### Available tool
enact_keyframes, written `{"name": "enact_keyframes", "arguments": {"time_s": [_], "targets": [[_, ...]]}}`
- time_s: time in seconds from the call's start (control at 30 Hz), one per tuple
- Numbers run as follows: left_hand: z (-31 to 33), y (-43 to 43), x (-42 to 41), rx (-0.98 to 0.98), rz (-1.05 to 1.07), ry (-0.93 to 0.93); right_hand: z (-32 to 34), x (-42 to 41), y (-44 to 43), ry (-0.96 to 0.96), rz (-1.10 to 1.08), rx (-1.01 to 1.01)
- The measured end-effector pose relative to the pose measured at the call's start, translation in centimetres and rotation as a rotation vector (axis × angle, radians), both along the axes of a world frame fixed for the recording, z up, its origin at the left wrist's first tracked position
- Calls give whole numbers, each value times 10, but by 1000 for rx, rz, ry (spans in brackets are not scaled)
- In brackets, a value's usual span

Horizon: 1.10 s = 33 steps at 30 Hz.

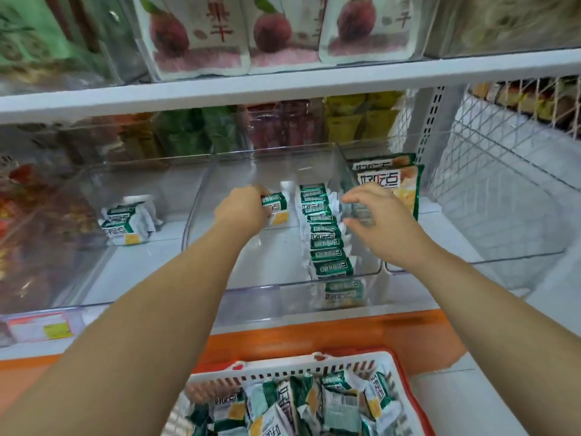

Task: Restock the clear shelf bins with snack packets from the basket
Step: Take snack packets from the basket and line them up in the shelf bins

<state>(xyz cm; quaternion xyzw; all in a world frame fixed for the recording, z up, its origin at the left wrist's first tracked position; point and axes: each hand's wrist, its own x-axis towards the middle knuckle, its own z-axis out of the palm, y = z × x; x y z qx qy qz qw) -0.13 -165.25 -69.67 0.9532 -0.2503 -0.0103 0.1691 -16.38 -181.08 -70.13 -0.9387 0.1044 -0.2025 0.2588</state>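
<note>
Inside the middle clear bin [204, 196] my left hand [243, 209] grips a green-and-white snack packet [276, 210] near the bin's back. A row of the same packets [323, 234] stands on edge along the bin's right side. My right hand [374, 221] hovers over the bin's right wall, fingers loosely curled; motion blur hides whether it holds anything. The white basket [283, 371] with a red rim sits at the bottom, with several packets [314, 407] heaped in it.
The left clear bin holds a few packets [127, 223]. Larger green-edged bags [391, 184] stand in the right bin. A white wire basket [503, 171] is at the right. The upper shelf [283, 80] carries fruit-print pouches overhead. An orange shelf strip [314, 328] runs below the bins.
</note>
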Motion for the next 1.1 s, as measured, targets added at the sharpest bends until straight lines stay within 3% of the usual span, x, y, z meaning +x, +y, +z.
{"name": "enact_keyframes", "arguments": {"time_s": [0.47,0.8,0.9,1.1], "targets": [[-49,-55,67,-102,-55,29,-20,0,4,-116,-10,72],[-52,-60,72,-8,147,-87,-22,2,7,-128,-36,82],[-55,-60,75,-33,229,-16,-22,2,7,-128,-36,94],[-56,-64,74,-88,47,-2,-22,3,7,-142,-30,92]]}}
